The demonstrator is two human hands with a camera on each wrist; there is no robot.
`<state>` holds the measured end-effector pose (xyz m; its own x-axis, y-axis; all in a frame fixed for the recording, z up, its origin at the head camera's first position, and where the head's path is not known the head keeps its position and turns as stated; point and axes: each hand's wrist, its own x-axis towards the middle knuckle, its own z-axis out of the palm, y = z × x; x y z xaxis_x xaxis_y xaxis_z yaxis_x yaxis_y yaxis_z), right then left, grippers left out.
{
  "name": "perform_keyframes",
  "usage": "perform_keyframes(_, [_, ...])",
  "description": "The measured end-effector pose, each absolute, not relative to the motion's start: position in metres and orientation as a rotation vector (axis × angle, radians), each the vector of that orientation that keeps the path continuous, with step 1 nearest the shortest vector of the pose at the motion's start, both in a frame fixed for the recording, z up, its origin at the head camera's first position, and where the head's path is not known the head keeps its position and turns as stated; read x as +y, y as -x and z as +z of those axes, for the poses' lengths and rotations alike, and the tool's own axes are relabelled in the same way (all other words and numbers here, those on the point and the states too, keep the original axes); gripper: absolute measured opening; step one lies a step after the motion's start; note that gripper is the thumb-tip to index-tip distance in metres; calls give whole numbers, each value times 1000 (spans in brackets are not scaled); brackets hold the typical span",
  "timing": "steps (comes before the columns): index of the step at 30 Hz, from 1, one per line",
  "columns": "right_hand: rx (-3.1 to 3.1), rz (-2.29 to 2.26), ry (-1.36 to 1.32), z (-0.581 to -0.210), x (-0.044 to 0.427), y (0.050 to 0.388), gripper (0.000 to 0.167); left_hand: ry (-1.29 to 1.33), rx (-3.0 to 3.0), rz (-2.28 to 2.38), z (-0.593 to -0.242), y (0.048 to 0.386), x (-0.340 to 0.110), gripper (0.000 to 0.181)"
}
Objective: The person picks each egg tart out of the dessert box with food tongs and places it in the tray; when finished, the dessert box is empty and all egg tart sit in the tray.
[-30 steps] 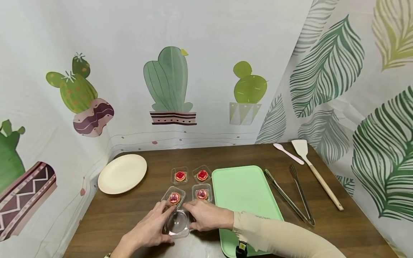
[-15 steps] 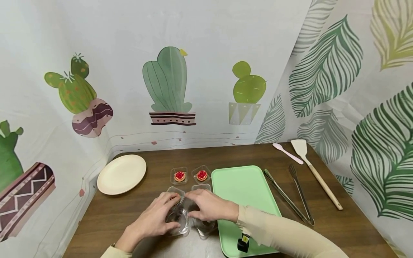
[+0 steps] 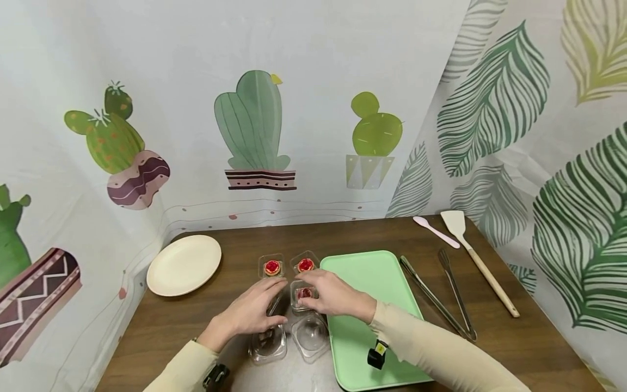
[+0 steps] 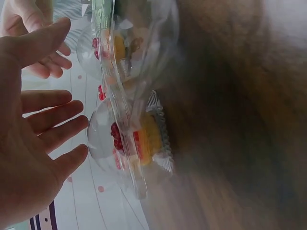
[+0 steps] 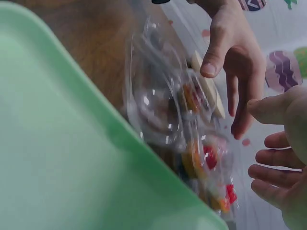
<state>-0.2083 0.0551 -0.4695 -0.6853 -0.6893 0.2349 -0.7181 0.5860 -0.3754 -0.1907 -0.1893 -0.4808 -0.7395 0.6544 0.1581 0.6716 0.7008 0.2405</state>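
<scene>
Brown wooden table (image 3: 240,258), left grip (image 3: 251,309) and right grip (image 3: 338,294) over clear tart boxes (image 3: 299,291), fingers relaxed and open, holding nothing.

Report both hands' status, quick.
Left hand: open, holding nothing, near the clear plastic containers.
Right hand: open, holding nothing, near them too.

It looks like a makeshift kitchen corner: a wood-grain counter (image 3: 161,337) stands against cactus- and leaf-printed hangings (image 3: 313,43), bearing a cream plate (image 3: 183,265), green tray (image 3: 377,272), tongs (image 3: 433,296) and a white-headed spatula (image 3: 482,267).
</scene>
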Motion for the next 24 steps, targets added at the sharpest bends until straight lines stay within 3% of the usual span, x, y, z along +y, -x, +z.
perform_keyframes(24, [-2850, 871, -1041, -500, 67, 239, 43, 1085, -2999, -463, -486, 214, -167, 82])
